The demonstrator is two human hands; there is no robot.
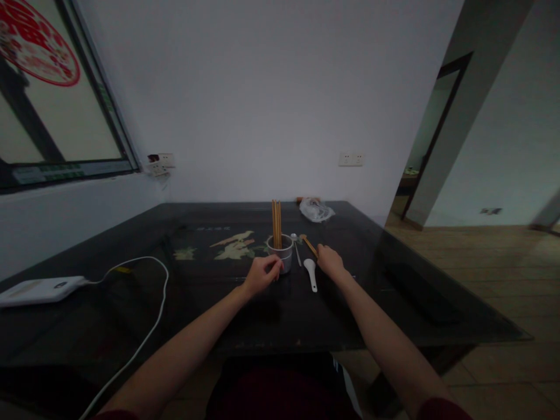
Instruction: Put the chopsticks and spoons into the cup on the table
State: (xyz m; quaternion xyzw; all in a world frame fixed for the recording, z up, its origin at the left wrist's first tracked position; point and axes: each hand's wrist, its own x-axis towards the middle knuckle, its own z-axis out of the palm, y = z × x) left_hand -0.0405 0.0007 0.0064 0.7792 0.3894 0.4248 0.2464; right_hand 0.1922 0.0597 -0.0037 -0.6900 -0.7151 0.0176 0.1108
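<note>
On my head view, the cup (pixel 285 256) stands upright on the dark table (pixel 196 326), around the middle of its width, with several chopsticks (pixel 276 224) upright in it. I have the left hand (pixel 261 274) at the cup's near left side, its fingers bent and bunched against the wall; whether they truly grip it, I cannot tell. To the right of the cup, my right hand (pixel 330 261) is closed around the near end of some wooden sticks (pixel 310 245), their other end pointing away from me and to the left. Between the cup and those sticks I see a thin metal spoon (pixel 297 251), and nearer me lies a white spoon (pixel 311 275), its bowl away from me and its handle towards me. Further back, by the table's far edge, sits a crumpled clear bag (pixel 317 210), with a brown thing (pixel 306 200) partly hidden behind it; I can't make out what that is. A pale bird pattern (pixel 236 245) shows on the tabletop left of the cup. Off at my far left lies a flat white device (pixel 41 290), a white cable (pixel 164 291) curving from it to the near edge.
</note>
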